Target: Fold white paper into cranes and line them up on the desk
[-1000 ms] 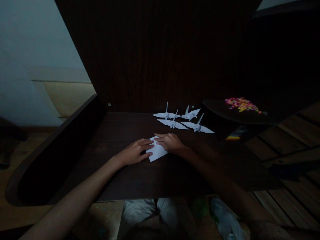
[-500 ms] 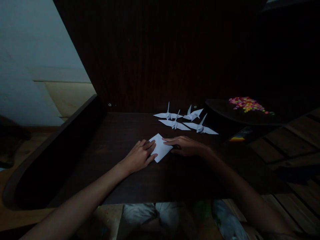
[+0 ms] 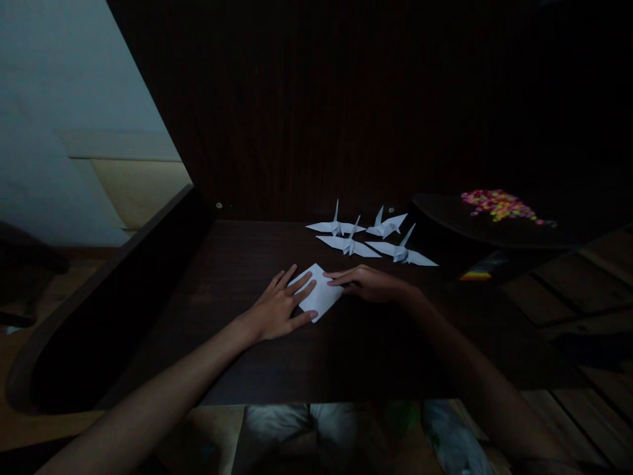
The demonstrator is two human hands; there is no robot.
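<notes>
A small white folded paper point(image 3: 322, 300) lies diamond-wise on the dark wooden surface in front of me. My left hand point(image 3: 279, 307) rests on its left side, fingers spread and flat, the thumb at the near corner. From the other side, my right hand point(image 3: 363, 282) has its fingers closed at the paper's right edge; the thumb's grip is partly hidden in shadow. Just beyond the paper stand several white origami cranes, among them a front left crane point(image 3: 349, 245) and a front right crane point(image 3: 401, 252), wings spread. Neither hand touches them.
On a raised dark shelf point(image 3: 440, 214) at the right lies a heap of small colourful pieces point(image 3: 499, 204). A tall dark panel point(image 3: 306, 119) closes off the back, and a raised side board point(image 3: 113, 284) bounds the left.
My left hand's fingers have spread out and flattened over the paper. The right hand stays at the paper's right edge, its fingers slightly shifted. The view has moved a little.
</notes>
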